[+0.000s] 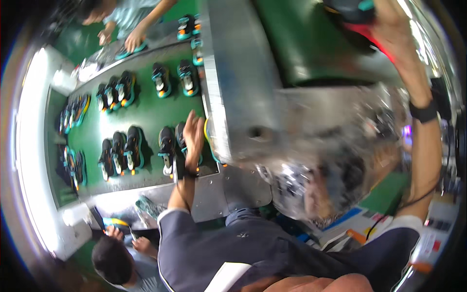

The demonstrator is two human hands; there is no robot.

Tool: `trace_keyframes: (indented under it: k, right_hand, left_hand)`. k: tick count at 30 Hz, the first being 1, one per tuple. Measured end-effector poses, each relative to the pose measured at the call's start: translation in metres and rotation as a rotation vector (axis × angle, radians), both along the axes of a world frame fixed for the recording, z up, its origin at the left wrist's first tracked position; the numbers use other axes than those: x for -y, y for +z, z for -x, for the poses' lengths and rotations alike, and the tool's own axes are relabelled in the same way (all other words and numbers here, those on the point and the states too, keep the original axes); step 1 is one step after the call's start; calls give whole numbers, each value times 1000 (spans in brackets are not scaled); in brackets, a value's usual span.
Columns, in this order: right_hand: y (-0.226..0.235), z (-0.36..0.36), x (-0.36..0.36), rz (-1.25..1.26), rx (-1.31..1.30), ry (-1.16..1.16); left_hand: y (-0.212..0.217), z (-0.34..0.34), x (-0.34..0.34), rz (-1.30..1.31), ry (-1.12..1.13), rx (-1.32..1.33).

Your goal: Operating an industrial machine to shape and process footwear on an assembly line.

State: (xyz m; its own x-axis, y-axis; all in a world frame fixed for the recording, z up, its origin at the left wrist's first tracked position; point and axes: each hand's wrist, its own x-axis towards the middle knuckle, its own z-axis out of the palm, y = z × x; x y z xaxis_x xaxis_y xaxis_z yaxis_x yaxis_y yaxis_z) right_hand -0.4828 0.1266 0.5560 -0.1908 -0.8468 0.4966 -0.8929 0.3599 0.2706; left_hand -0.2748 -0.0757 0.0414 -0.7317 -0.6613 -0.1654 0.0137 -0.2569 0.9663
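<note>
My left hand reaches over the near edge of the green belt, its fingers stretched out and holding nothing that I can see. Right beside it stands a dark sneaker with a teal sole, partly covered by the hand. Another black sneaker is just to the left. At the upper right my right hand is raised high and smeared by motion, with its fingers not readable. A blurred dark thing with teal and red parts is against it; whether the hand grips it is unclear.
More sneakers stand in rows along the green belt. A metal machine housing rises to the right of it, above crumpled clear plastic. Two other people work at the left, one far, one near.
</note>
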Motion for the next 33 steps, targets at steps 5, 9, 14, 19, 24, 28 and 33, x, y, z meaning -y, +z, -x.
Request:
trace_keyframes:
  k: [5,9,14,19,24,28,33]
  right_hand:
    - [49,5,-101,151,-152,-84]
    - [89,-59,-167,627,105,150]
    - [81,-197,-266,970,260,-35]
    - [20,-326,-384,1132,742,-530]
    - [-81,-455,-465,1504,695,-751]
    - [-163,-584,-496,1926,583,-587]
    - [-221,-706,-504,2023,229,-785]
  left_hand:
    - [135,-80,-147,165,-267,61]
    - [204,-101,-233,-369,-894,-166]
    - [271,-79,-299,-603,-1465,-291]
    - [335,-80,-398,-793,-1720,-433]
    - [330,-181,-492,-1000,-1900,-152]
    - [328,-244,-562,-875,-1951,38]
    - [319,-349,-646,-355,-2095,-117]
